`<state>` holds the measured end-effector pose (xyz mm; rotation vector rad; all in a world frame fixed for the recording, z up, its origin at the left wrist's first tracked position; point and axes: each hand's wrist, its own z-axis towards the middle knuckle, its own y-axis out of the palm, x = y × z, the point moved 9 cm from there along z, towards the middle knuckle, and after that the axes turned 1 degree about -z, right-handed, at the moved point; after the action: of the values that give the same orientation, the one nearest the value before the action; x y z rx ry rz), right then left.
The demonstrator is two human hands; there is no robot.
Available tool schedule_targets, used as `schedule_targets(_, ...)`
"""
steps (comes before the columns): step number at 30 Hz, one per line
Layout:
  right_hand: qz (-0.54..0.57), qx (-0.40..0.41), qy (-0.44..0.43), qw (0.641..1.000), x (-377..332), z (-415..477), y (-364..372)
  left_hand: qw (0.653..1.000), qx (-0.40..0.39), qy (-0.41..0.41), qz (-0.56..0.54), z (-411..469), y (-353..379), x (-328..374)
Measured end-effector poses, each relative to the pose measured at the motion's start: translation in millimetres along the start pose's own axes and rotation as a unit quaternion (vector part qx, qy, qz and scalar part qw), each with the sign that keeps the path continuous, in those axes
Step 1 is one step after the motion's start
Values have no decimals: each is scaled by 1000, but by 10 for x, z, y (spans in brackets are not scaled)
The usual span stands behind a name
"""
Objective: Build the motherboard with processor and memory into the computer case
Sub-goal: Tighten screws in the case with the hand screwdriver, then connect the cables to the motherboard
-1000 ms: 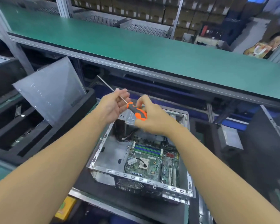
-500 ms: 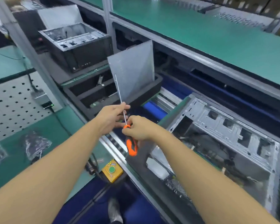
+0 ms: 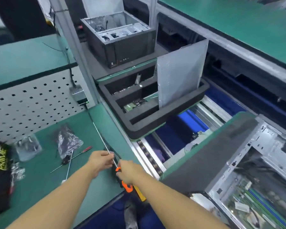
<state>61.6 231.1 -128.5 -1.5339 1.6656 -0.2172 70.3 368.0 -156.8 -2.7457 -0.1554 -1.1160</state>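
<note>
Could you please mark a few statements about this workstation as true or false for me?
1. The right hand holds the screwdriver by its orange handle. True.
2. The left hand holds nothing. False: it pinches the screwdriver's shaft.
3. A grey panel stands in the foam tray. True.
4. The case at right is empty. False: the case holds a motherboard.

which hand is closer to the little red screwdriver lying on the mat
Left. The left hand pinches the shaft of the orange screwdriver just right of the red screwdriver; the right hand grips its handle farther right, beyond the left hand.
</note>
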Motion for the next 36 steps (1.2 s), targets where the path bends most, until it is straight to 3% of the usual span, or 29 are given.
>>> schedule_targets(5,34,-37,-1,999,-256,267,406,986,166,-29,20,280,-493,-252)
schedule_targets(11,55,-99,5,994,-258,369,618,963,207,-44,167,598,-702,-334)
schedule_targets(16,73,-112,15,991,-91,364,502,920,196,-53,335,631,-742,-225)
schedule_targets(20,117,-71,20,990,38,281,166,933,224,47,277,463,-587,155)
schedule_targets(26,137,47,47,988,299,-86,-681,927,151,218,265,-18,310,1115)
schedule_targets(32,72,156,109,979,663,-778,-1456,931,51,286,224,-459,1315,1559)
schedule_targets(36,126,243,123,954,1009,-1450,-1919,929,-7,322,182,-812,1924,1773)
